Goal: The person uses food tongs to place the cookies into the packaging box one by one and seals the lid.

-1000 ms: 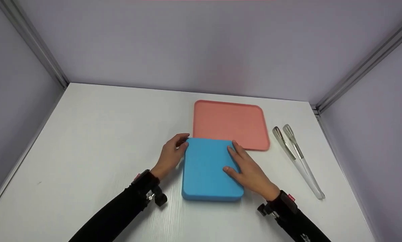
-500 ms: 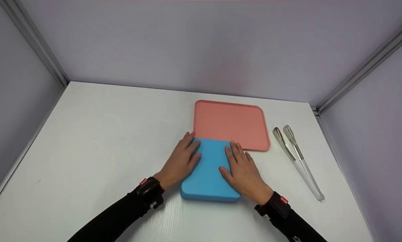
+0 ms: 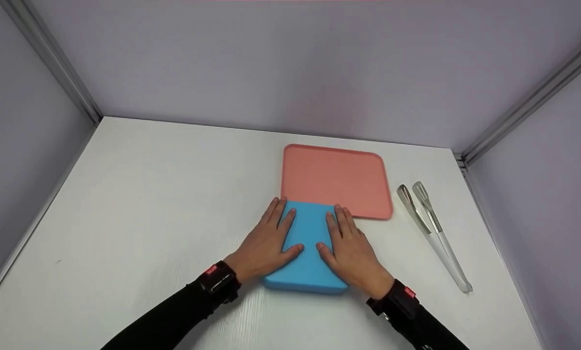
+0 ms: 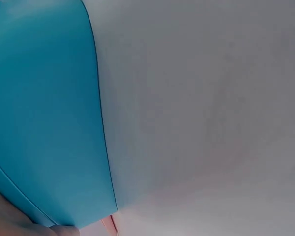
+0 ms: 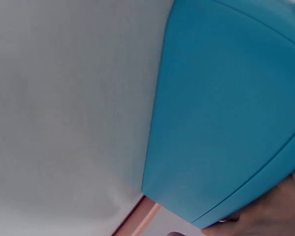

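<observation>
A blue lidded box point(image 3: 309, 226), rectangular with rounded corners, lies flat on the white table. My left hand point(image 3: 267, 243) rests on the left side of its top, fingers straight and pointing away from me. On the right side my right hand point(image 3: 356, 255) lies in much the same way, the two thumbs pointing toward each other. Both wrist views show the box's side wall point(image 4: 49, 123) close up, with a thin seam below the lid. Fingers point(image 5: 270, 211) of the right hand touch the lid's edge in the right wrist view.
Just behind the box lies a shallow pink tray point(image 3: 336, 177), its front edge partly hidden by the box. Metal tongs with white handles point(image 3: 460, 278) lie spread to the right. Grey panels point(image 3: 271, 63) stand around the table's back and sides.
My left hand has moved from the box's left edge onto its top, with its fingers now straight. The right hand has shifted slightly left. The box stays nearly in place.
</observation>
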Demonstrator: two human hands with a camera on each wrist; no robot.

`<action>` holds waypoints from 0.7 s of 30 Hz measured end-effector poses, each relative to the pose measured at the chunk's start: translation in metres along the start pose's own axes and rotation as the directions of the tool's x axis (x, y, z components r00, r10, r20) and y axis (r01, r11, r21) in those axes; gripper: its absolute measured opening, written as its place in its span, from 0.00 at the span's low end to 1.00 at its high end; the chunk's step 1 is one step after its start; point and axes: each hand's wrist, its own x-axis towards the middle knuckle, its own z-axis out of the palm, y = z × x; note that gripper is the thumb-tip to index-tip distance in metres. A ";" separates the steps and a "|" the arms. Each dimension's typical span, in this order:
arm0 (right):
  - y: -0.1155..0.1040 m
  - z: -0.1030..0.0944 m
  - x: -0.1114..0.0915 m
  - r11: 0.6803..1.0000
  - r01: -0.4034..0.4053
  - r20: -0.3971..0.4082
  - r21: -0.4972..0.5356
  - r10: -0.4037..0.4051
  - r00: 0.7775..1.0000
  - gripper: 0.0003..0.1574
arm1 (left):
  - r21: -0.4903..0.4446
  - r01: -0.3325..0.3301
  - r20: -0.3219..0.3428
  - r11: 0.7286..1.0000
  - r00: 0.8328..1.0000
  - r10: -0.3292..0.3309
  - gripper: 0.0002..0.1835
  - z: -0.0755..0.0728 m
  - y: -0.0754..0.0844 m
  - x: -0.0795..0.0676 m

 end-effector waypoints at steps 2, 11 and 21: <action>0.003 0.002 -0.002 0.999 -0.016 0.009 0.043 0.016 1.000 0.46 | 0.007 -0.001 0.004 1.000 1.000 0.001 0.45 0.001 0.001 0.001; 0.013 0.006 0.000 0.972 -0.024 -0.012 0.236 0.028 1.000 0.48 | -0.012 0.034 0.007 0.999 0.999 -0.034 0.47 -0.005 -0.001 -0.001; 0.043 -0.011 -0.007 0.996 0.002 -0.124 0.086 0.009 0.992 0.43 | -0.060 0.132 -0.114 0.989 0.984 -0.138 0.45 -0.024 -0.040 -0.023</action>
